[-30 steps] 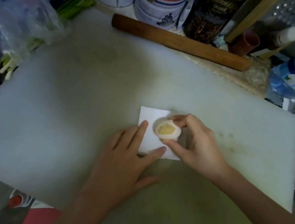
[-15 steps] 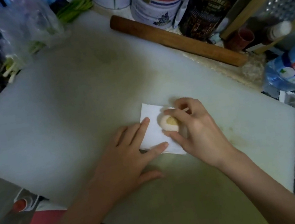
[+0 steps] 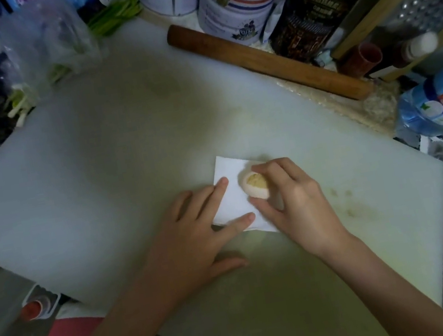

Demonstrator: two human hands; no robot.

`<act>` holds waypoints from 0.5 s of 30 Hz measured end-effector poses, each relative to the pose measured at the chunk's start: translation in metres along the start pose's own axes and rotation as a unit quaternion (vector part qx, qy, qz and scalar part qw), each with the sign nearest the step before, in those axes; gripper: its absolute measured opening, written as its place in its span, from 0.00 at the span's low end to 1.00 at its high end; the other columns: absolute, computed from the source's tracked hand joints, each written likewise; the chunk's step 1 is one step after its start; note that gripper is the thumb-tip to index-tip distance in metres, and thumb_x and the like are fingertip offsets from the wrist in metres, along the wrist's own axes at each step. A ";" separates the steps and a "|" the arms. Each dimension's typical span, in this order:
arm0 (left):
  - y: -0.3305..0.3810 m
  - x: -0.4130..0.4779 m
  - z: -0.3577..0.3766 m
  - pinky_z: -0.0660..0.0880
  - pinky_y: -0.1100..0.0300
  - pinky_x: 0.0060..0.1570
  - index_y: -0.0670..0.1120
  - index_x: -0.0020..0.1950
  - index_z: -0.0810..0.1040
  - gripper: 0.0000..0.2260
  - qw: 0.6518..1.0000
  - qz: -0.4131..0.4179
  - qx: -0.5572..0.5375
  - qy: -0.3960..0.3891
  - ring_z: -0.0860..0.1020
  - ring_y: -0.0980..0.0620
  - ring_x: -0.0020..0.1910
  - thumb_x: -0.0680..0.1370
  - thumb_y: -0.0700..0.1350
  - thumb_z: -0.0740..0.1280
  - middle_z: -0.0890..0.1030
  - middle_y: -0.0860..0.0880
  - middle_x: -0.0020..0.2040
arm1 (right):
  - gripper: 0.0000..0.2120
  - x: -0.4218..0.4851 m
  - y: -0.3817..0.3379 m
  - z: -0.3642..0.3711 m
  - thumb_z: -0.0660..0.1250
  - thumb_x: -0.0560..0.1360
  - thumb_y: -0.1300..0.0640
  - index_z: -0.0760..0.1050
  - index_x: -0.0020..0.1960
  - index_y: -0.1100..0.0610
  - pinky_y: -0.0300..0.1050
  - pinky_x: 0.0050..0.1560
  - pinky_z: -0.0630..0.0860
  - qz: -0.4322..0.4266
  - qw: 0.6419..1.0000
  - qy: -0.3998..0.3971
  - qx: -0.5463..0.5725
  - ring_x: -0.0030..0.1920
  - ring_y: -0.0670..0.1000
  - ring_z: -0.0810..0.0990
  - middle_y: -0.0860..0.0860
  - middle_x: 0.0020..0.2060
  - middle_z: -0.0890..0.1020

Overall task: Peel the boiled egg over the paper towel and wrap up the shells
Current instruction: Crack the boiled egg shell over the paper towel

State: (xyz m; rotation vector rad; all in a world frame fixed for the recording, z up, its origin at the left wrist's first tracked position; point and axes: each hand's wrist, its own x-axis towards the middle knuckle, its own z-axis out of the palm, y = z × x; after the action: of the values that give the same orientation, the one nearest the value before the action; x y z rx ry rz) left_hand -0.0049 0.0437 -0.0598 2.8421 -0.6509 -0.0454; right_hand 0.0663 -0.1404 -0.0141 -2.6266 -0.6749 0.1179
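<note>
Fingers (image 3: 275, 168) of the right hand (image 3: 301, 207) curl round the egg (image 3: 254, 187), which shows a yellow patch on top and sits over the right part of the paper towel (image 3: 235, 204). The left hand (image 3: 193, 232) lies flat, spread, pressing the towel's left side onto the white board (image 3: 94, 160). A rolling pin (image 3: 263, 59) lies along the board's far edge.

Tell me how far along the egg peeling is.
Done: the paper towel lies flat on the cutting board. In hand: the right hand pinches the egg over it, a yellowish patch showing, while the left hand presses the towel down. Left: no shell bits visible on the towel, so most peeling and the wrapping likely remain.
</note>
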 end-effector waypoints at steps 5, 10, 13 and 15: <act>0.000 0.001 -0.001 0.70 0.46 0.59 0.57 0.66 0.72 0.27 1.000 0.002 -0.005 0.007 0.72 0.39 0.64 0.70 0.67 0.63 0.67 0.36 0.71 | 0.15 -0.005 -0.008 0.012 0.72 0.72 0.54 0.75 0.56 0.57 0.39 0.52 0.75 0.004 0.995 0.057 0.081 0.51 0.47 0.78 0.49 0.50 0.80; 0.001 0.002 -0.002 0.69 0.46 0.60 0.58 0.65 0.72 0.27 1.000 -0.006 -0.001 -0.010 0.71 0.40 0.65 0.69 0.67 0.62 0.67 0.37 0.71 | 0.16 -0.002 -0.006 0.016 0.73 0.71 0.56 0.77 0.56 0.59 0.42 0.57 0.72 -0.048 0.997 0.055 0.035 0.54 0.50 0.74 0.51 0.52 0.80; 0.000 0.002 -0.003 0.69 0.46 0.60 0.58 0.65 0.72 0.27 1.000 -0.001 -0.008 -0.005 0.72 0.40 0.65 0.69 0.66 0.61 0.68 0.36 0.70 | 0.17 -0.003 -0.008 0.014 0.73 0.71 0.57 0.77 0.58 0.58 0.43 0.58 0.71 -0.030 0.997 0.042 0.062 0.55 0.49 0.75 0.50 0.54 0.80; 0.001 0.002 -0.004 0.71 0.45 0.59 0.57 0.66 0.72 0.28 1.000 -0.001 -0.012 -0.005 0.73 0.39 0.63 0.68 0.66 0.62 0.70 0.36 0.69 | 0.17 -0.004 -0.008 0.012 0.72 0.70 0.56 0.76 0.58 0.57 0.37 0.58 0.70 -0.034 0.996 0.050 0.062 0.55 0.47 0.74 0.49 0.53 0.79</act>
State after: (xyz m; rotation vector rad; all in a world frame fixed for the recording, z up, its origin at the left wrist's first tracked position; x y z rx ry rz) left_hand -0.0033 0.0430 -0.0554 2.8206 -0.6460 -0.0676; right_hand 0.0573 -0.1313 -0.0217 -2.4710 -0.6987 0.0084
